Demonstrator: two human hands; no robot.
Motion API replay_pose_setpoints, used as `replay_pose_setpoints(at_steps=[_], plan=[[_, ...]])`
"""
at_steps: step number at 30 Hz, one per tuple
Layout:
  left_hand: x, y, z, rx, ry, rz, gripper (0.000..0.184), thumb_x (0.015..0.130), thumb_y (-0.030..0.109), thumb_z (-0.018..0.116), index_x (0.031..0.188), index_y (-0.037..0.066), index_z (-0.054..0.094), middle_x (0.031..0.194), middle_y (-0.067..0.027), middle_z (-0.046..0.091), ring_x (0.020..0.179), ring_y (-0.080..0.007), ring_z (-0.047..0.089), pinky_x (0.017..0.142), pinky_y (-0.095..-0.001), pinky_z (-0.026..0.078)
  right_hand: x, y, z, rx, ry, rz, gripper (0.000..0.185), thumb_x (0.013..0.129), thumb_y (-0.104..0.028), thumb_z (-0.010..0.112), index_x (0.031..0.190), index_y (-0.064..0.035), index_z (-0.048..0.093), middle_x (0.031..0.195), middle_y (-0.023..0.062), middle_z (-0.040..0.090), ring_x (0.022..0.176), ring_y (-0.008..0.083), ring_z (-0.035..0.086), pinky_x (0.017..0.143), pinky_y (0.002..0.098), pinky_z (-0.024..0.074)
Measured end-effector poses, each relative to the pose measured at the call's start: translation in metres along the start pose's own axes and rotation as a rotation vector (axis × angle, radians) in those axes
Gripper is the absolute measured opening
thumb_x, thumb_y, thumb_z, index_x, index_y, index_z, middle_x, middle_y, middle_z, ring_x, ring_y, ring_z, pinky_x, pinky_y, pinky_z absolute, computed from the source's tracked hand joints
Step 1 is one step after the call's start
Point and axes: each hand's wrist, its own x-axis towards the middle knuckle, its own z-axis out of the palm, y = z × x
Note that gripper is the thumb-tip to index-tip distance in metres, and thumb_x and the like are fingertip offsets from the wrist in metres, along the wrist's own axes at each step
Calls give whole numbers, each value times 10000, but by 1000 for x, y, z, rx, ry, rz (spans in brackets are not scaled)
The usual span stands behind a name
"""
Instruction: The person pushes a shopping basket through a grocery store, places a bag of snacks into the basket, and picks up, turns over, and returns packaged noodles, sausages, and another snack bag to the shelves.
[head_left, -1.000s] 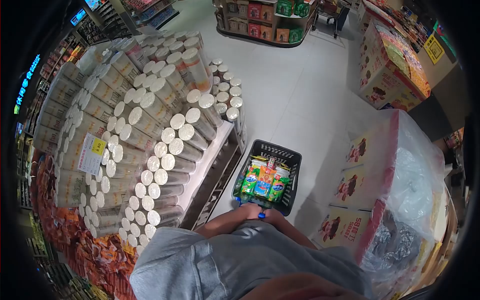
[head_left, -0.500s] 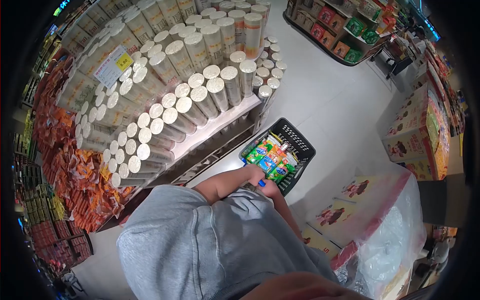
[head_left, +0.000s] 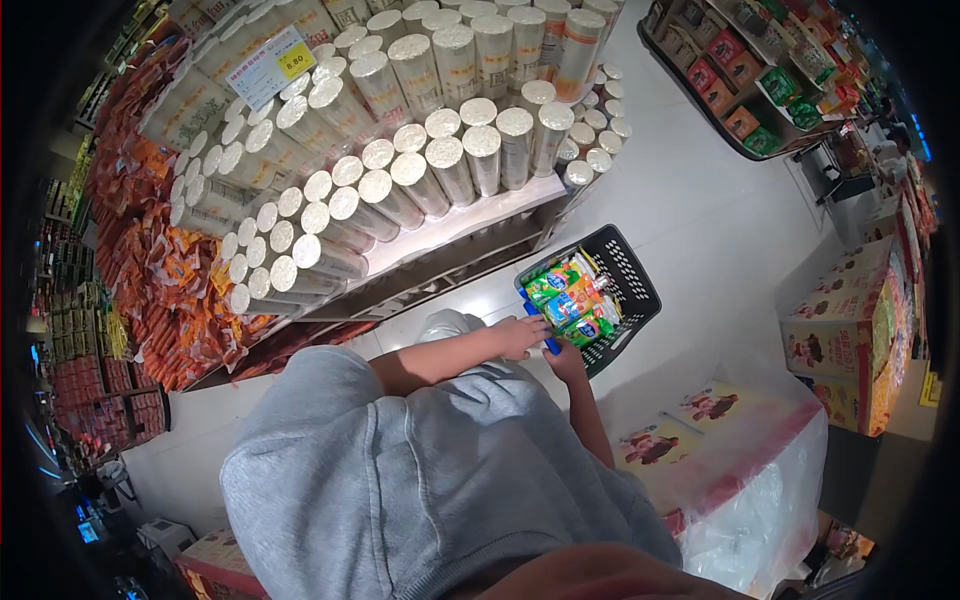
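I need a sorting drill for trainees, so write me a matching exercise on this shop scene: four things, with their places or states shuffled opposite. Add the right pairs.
Things
1. dark perforated plastic basket
2. white rectangular price card with a yellow patch
3. glossy orange-red plastic packets
4. blue plastic basket handle

Places or states
A. heaped towards the picture's left side
B. in front of tall, clear-wrapped cylindrical packs
C. touching the person's right hand
D. holding green and blue plastic packets

Right pairs: 1-D, 2-B, 3-A, 4-C.
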Motion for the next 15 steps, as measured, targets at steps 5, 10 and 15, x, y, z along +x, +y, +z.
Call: replay_pose_setpoints(at_steps=[5,10,15], plan=[[-44,-8,-93,-244,-182,-277,415,822,237,619,1187,47,569,1049,-207,630,949,-361,628,825,-458,504,5,-8,-8,-27,-91,147,388,789,-381,671,957,-32,640,859,222,664,849,404,649,753,461,504],[-77,-51,-188,-54,502,-427,288,806,186,643,1056,50,603,1098,-136,610,1049,-323,579,908,-423,448,3,5,0,-75,-18,52,328,802,-331,678,877,-12,650,651,147,633,543,259,638,576,385,503],[-71,-103,-240,148,846,-645,564,740,162,713,1261,64,518,1342,-168,466,1262,-354,424,1054,-496,323,-1,-11,-11,-62,-135,183,364,788,-348,674,946,-20,661,816,203,669,815,371,663,746,434,503]])
